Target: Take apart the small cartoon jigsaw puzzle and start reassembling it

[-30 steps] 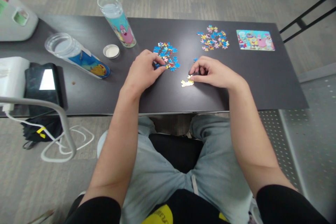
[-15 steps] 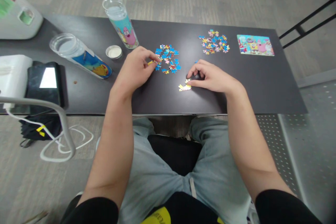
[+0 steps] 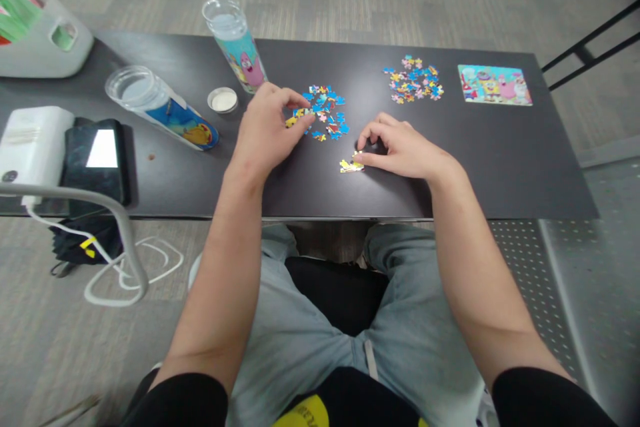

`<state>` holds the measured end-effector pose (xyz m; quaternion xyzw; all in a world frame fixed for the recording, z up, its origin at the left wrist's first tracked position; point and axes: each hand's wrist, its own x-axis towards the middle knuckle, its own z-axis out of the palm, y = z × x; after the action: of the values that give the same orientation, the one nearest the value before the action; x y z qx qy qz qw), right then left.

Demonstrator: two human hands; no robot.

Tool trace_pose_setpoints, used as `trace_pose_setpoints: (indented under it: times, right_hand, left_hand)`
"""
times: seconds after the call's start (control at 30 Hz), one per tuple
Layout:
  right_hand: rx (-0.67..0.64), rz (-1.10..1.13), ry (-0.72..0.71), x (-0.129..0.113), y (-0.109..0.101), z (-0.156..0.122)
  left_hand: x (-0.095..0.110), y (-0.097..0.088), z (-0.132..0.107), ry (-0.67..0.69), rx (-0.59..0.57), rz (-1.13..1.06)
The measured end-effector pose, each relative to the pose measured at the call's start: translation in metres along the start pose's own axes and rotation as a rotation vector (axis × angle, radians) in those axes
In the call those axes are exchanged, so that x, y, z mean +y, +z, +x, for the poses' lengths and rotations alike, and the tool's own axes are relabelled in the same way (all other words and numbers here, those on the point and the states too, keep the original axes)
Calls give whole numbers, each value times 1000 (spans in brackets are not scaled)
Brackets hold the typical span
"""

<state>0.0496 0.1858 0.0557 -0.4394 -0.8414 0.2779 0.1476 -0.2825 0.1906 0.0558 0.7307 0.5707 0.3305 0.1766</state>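
Observation:
My left hand (image 3: 270,123) reaches in at the left side of a loose pile of jigsaw pieces (image 3: 340,128), mostly blue. Its thumb and index finger are apart, with yellow jigsaw pieces (image 3: 291,121) showing between them; the other fingers are partly hidden. Nearer the front edge, my right hand (image 3: 403,147) pinches the right end of a small joined group of yellow and whitish jigsaw pieces (image 3: 349,166) resting on the table. Its fingertips cover part of that group.
A second jigsaw pile (image 3: 415,83) and a cartoon picture card (image 3: 495,85) lie on the dark table (image 3: 480,167) at right. On the left are two clear-topped cartoon tubes (image 3: 243,57) (image 3: 175,117), a round lid (image 3: 223,101), a black device (image 3: 97,160) and a white box (image 3: 35,143).
My left thumb and index finger have spread and shifted over the yellow pieces at the pile's left side. The right hand keeps its pinch. The view has shifted slightly.

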Motion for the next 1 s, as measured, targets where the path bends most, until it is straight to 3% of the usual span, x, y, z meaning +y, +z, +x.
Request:
trace_pose_setpoints:
  times: [0.1, 0.23, 0.53, 0.77, 1.0]
  right_hand:
    - [18, -10, -7, 0, 2, -2]
    - [33, 22, -28, 2, 2, -8]
    - [25, 156, -37, 16, -7, -11]
    - [109, 146, -10, 26, -10, -13]
    - [69, 143, 12, 23, -16, -13]
  left_hand:
    - [16, 20, 0, 56, -62, -7]
    - [19, 33, 2, 72, -135, -5]
    - [23, 21, 5, 50, -185, -134]
    - [36, 24, -2, 103, -387, -272]
    - [36, 17, -5, 101, -451, -267]
